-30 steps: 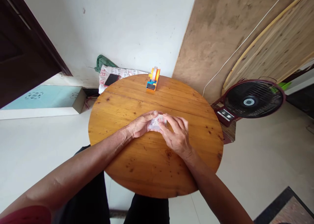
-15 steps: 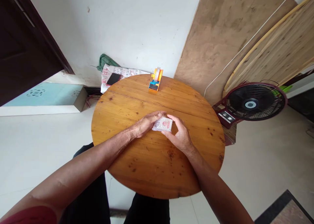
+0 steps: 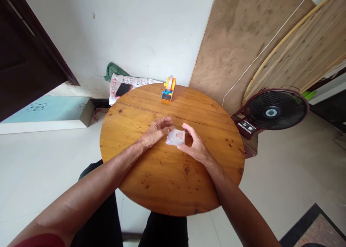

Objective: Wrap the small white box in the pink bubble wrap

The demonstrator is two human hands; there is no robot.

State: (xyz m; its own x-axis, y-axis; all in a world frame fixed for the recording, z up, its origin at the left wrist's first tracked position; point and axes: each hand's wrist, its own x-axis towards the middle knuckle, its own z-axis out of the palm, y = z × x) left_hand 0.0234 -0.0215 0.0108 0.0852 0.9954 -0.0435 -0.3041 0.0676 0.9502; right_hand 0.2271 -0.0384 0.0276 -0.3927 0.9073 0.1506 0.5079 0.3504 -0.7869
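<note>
A small flat packet (image 3: 175, 137) in clear plastic, white with a red print, rests on the round wooden table (image 3: 162, 182) between my hands. At its left edge, my left hand (image 3: 159, 129) has its fingers spread, the thumb close to the plastic. My right hand (image 3: 195, 144) curves around the right side with thumb and fingers apart; the thumb is at the packet's near corner, and whether it touches I cannot tell. Toward the table's far edge stands an orange and blue tape dispenser (image 3: 169, 88) with a roll of clear tape.
A dark phone (image 3: 123, 89) lies on a printed white sack (image 3: 137, 82) behind the table, beside a green bag (image 3: 115, 71). To the right stands a dark red fan (image 3: 271, 111). A wooden board (image 3: 216, 38) and a white wall are at the back.
Both hands have loosened from the packet, which they held a moment ago. The packet now lies on the table, and the left hand's fingers have opened away from it. The view has shifted slightly.
</note>
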